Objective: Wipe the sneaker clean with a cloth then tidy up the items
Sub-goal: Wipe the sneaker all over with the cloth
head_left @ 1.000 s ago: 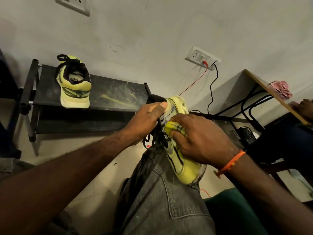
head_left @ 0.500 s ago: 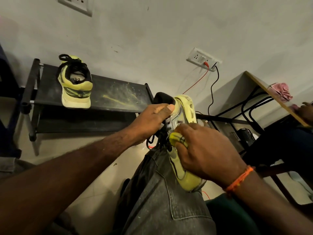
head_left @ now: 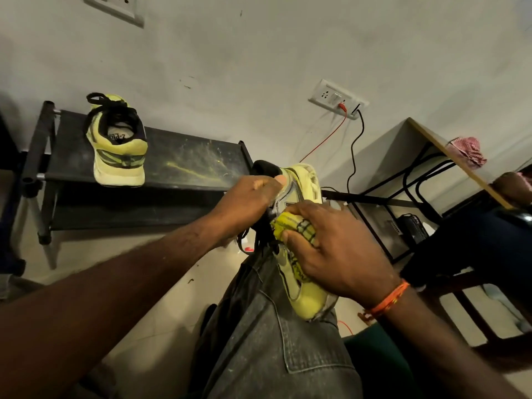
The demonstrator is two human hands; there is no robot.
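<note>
A yellow-green sneaker [head_left: 302,298] rests on my grey-jeaned knee [head_left: 267,335], toe towards me and heel up. My left hand [head_left: 247,200] grips it near the black collar, thumb on the upper. My right hand [head_left: 336,254] holds a bunched yellow checked cloth [head_left: 296,228] and presses it against the sneaker's side. Much of the sneaker's upper is hidden under both hands. Its black laces hang down between my hands. The matching sneaker [head_left: 118,145] stands on the black shoe rack [head_left: 184,165] at the left, heel towards me.
The rack's top carries yellow dust streaks. A wall socket [head_left: 338,99] feeds a red and a black cable running down the wall. At right stands a wooden desk [head_left: 449,156] with a pink cloth [head_left: 467,149] on it, and another person's hand [head_left: 515,188] beside it.
My right hand has slid the cloth along the sneaker's side, down towards the toe and then back up towards the middle. The left hand keeps its grip near the collar.
</note>
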